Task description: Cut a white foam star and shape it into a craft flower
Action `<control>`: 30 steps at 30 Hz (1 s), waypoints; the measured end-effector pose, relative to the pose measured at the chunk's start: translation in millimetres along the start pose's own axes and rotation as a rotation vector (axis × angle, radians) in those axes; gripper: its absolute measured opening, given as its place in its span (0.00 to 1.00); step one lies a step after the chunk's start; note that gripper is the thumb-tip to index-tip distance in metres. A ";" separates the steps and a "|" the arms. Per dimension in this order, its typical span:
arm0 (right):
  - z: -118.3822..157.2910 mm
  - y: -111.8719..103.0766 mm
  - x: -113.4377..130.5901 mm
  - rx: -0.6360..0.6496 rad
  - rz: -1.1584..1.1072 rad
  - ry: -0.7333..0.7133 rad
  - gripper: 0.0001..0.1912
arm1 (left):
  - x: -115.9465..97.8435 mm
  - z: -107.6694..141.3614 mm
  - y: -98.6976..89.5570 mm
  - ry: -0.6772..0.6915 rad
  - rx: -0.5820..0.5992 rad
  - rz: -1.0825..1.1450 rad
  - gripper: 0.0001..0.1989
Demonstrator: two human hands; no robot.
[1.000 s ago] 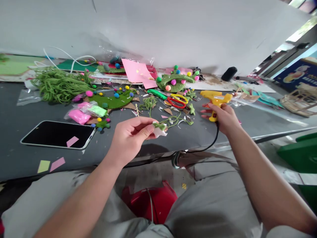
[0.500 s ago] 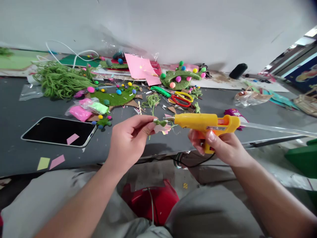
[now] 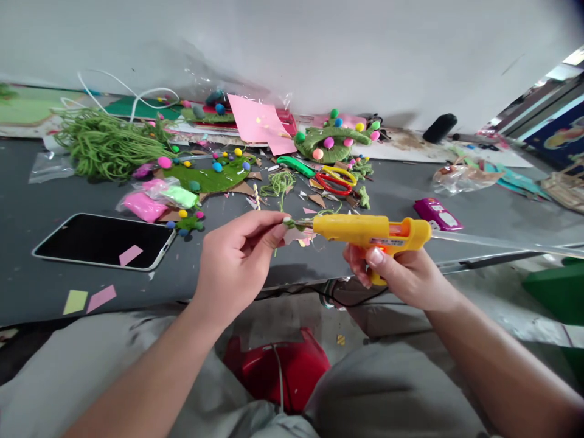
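Phone: I see a dark-screened phone (image 3: 103,241) lying flat on the grey table (image 3: 27,286) at far left, a pink paper scrap resting on its glass.
Green cord: a loose heap of green cord (image 3: 103,146) sits behind the phone, near the back wall.
Clay packets: a pink and a light green packet (image 3: 157,201) lie just right of the phone's far corner.
Felt leaf: a green felt piece (image 3: 207,178) dotted with coloured pom-poms lies beyond the packets.
My left hand: my left hand (image 3: 235,261) is held above the table's near edge, thumb and forefinger pressed together, pinching a small pink-and-green paper piece (image 3: 296,230).
Paper piece: it hangs in the air between my two hands, with the glue gun's tip touching it.
Scissors: red-and-yellow scissors (image 3: 333,180) rest on the table behind the gun, among brown scraps.
Glue gun: the yellow glue gun (image 3: 369,231) points left, level, a clear stick jutting out of its back toward the right.
My right hand: my right hand (image 3: 401,277) is wrapped around the gun's handle, fingers curled at the trigger.
Purple pack: a small purple pack (image 3: 437,214) lies on the table just behind the gun's rear.
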State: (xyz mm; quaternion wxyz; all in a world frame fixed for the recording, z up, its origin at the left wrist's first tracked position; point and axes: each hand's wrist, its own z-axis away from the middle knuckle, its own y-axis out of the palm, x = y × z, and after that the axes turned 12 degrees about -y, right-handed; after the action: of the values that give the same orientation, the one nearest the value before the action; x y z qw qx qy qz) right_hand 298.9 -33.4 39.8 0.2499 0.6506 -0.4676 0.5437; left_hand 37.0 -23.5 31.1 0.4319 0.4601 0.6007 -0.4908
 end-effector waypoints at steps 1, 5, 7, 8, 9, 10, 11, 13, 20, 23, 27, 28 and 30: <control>0.3 0.0 0.1 -0.003 0.005 0.006 0.14 | -0.3 0.2 -0.1 0.000 -0.001 -0.003 0.06; 1.2 -0.3 -0.1 -0.009 0.018 0.024 0.16 | -1.1 0.4 -0.4 -0.002 0.004 -0.009 0.06; 1.2 -0.4 -0.1 -0.012 0.027 0.028 0.16 | -1.1 0.4 -0.4 -0.007 0.009 0.000 0.06; 1.1 -0.4 0.0 -0.011 0.034 0.028 0.16 | -0.9 0.5 -0.3 -0.009 0.010 0.007 0.06; 0.9 -0.3 0.1 -0.011 0.041 0.022 0.16 | -0.7 0.5 -0.1 -0.013 0.012 0.013 0.06; 0.8 -0.1 0.3 -0.006 0.048 0.013 0.17 | -0.5 0.6 0.1 -0.016 0.012 0.017 0.06; 0.7 0.0 0.4 0.000 0.054 0.003 0.18 | -0.3 0.6 0.4 -0.019 0.013 0.018 0.06; 0.7 0.3 0.6 0.010 0.066 -0.006 0.18 | 0.0 0.7 0.8 -0.021 0.011 0.016 0.06; 1.8 -0.6 -0.6 0.020 0.075 0.000 0.19 | -1.4 0.9 0.0 -0.022 0.013 0.012 0.06; 3.0 -1.6 -1.4 0.020 0.083 0.003 0.20 | -2.1 0.7 -0.1 -0.023 0.007 0.005 0.06; 4.0 -1.9 -1.8 0.011 0.090 0.016 0.19 | -2.1 0.7 0.4 -0.033 0.004 0.008 0.07; 4.0 -1.4 -1.5 0.011 0.097 0.021 0.19 | -2.0 0.8 0.5 -0.034 0.001 0.006 0.07; 3.4 0.5 0.1 -0.001 0.122 0.033 0.19 | -1.8 0.8 0.5 -0.034 -0.008 0.001 0.07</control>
State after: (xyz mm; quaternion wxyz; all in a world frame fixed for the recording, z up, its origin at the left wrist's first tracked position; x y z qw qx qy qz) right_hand 300.0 -36.4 38.8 0.2242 0.6117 -0.5027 0.5682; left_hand 37.9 -24.5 32.6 0.4442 0.4501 0.5951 -0.4960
